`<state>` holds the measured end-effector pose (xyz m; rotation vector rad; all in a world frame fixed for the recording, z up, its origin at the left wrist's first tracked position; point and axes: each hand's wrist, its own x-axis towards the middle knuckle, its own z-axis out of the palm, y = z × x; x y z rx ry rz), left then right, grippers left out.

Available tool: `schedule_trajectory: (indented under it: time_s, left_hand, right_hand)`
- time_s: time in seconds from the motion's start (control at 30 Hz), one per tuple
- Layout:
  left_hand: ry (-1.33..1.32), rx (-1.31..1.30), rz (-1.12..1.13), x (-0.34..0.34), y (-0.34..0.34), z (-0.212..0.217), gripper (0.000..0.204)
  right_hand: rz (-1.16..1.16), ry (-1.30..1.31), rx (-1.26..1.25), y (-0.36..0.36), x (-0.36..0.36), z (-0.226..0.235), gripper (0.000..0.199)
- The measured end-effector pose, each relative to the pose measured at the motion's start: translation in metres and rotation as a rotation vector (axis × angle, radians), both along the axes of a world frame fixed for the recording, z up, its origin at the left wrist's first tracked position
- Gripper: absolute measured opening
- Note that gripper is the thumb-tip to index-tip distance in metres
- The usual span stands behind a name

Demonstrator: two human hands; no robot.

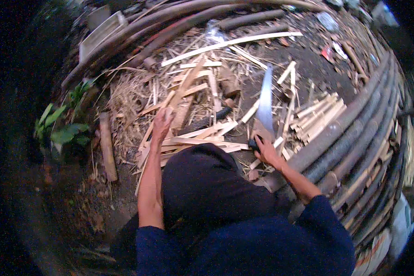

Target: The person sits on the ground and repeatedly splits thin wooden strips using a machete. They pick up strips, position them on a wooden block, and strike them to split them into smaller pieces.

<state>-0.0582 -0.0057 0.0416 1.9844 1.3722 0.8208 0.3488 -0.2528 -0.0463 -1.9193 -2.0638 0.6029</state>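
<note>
In the head view, the stack of round poles [336, 129] lies at the right. Just left of the stack, the right hand [263, 146] is curled around the handle of a saw [266, 103]. Well to the left of the stack, the left hand [163, 120] looks closed on a flat wood strip [188, 82], but blur hides its fingers.

The saw could bump the bundle of pale sticks [319, 115], which sits between it and the stack, if the right hand swings toward the poles. If it swings away from the stack, the blade could nick the left arm. The strip could slip if the loose wood near it rolls.

The saw is long, with its handle by the stack's near end and its tip pointing away from the person. The strip's long axis also runs away, leaning toward the stack's side.
</note>
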Motion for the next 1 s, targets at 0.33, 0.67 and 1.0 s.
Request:
schedule_trajectory:
  time_s: [0.33, 0.67, 1.0]
  left_hand:
    - [-0.083, 0.033, 0.101, 0.011, 0.004, 0.025, 0.031]
    - [-0.004, 0.006, 0.174, 0.012, 0.04, 0.016, 0.035]
    - [-0.083, -0.141, 0.081, -0.011, 0.029, -0.016, 0.049]
  right_hand:
    - [-0.464, 0.326, 0.147, -0.002, -0.013, 0.012, 0.029]
    - [-0.462, 0.636, 0.53, 0.002, -0.02, 0.218, 0.021]
    - [-0.571, 0.965, 0.488, 0.026, -0.022, 0.24, 0.022]
